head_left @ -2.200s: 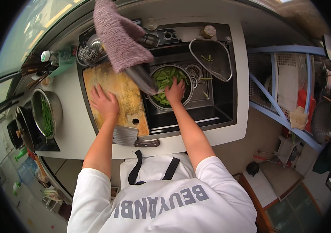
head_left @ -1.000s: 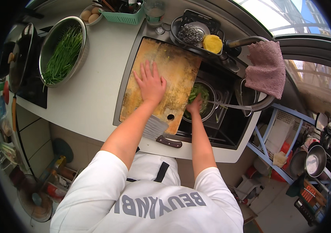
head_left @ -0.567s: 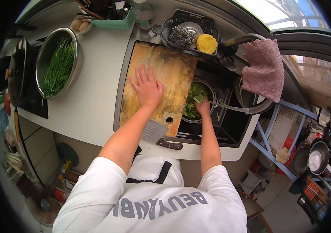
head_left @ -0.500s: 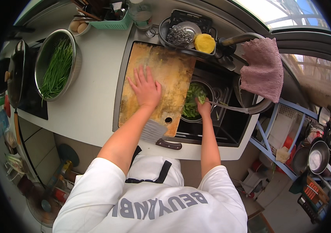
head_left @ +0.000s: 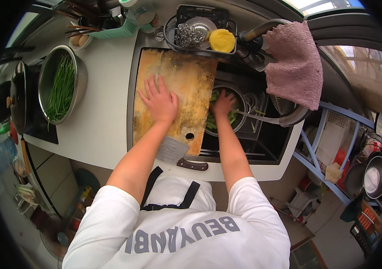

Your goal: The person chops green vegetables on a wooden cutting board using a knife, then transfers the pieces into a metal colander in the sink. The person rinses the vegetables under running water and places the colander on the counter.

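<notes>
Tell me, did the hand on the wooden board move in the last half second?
No. The left hand lies flat on the cutting board, at the same spot between the board's far edge and its hanging hole.

Counts, clock directions from the frame centre:

One wooden cutting board at 12 o'clock. One cleaver at 6, near the counter edge. Two metal bowls holding greens — one bowl of long green stalks at 10, one bowl in the sink at 1. One steel scourer and one yellow sponge at 12. One pink towel at 2. Two eggs at 11.
</notes>
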The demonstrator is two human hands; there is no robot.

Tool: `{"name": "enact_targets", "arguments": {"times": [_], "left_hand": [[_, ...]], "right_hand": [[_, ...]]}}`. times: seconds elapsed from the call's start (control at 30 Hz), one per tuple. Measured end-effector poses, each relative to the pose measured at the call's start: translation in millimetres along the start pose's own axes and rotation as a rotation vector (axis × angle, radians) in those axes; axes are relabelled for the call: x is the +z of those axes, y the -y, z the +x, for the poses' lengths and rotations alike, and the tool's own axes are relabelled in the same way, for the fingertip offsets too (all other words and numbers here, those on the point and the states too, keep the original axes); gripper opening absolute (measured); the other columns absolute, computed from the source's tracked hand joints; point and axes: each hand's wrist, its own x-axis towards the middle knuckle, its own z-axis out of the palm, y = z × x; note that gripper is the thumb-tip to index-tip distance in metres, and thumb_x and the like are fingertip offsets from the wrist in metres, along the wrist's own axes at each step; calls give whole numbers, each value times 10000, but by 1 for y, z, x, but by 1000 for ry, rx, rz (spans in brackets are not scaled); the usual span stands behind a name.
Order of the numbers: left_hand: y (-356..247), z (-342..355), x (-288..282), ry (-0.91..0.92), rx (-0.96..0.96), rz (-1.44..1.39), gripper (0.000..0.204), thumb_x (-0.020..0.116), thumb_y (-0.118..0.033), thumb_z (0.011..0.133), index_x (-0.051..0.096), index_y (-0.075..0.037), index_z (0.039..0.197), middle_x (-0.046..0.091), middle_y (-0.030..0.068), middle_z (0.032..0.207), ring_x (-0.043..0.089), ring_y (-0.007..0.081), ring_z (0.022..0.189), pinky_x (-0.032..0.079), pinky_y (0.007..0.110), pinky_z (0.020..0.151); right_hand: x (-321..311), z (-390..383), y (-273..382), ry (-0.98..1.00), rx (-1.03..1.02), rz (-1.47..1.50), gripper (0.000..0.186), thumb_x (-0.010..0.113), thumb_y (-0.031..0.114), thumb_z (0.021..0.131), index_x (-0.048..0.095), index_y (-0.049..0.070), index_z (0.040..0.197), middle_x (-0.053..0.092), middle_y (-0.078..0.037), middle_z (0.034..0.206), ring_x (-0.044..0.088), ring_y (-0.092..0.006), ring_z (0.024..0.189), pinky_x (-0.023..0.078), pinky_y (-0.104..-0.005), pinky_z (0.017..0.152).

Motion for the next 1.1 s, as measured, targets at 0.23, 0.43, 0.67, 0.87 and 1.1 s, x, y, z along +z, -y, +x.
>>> {"name": "enact_targets", "arguments": {"times": [0.23,0.43,0.67,0.87,1.1], "left_hand": [[-2,-1,-1,18,-1,11,613,511,-281,825,412,-47,1383,316,176,1475,214,360,1411,86,599,1127],[1,-3,0,-6,-10,8,611,520,-272,817,416,-46,1376,325,179,1465,219,365,1406,95,600,1125],[-3,-1,-1,-28,21,6,610,519,-262,817,415,-36,1373,331,184,1459,229,361,1400,108,594,1124],[-2,-1,-1,-22,13,14,606,514,-261,821,414,-35,1374,319,183,1466,227,360,1400,116,590,1124],[-4,0,-3,-9,13,6,613,519,-262,818,411,-32,1376,324,192,1467,234,367,1398,111,592,1124]], "right_hand": [[-20,39,-55,323,-10,152,793,722,404,802,344,108,1433,413,-226,1394,445,-357,1266,475,-507,931],[-2,-22,-74,90,-78,228,1044,802,460,686,212,139,1484,277,-268,1470,322,-419,1335,403,-531,987],[-10,-22,-33,182,220,230,1145,857,421,625,170,111,1488,251,-259,1460,370,-434,1276,435,-515,967],[-28,2,-52,303,183,534,878,747,416,783,308,47,1448,489,-276,1314,509,-397,1176,469,-474,947],[17,-11,-104,212,266,779,1078,735,565,744,158,45,1492,272,-256,1477,338,-409,1332,372,-512,1042]]}}
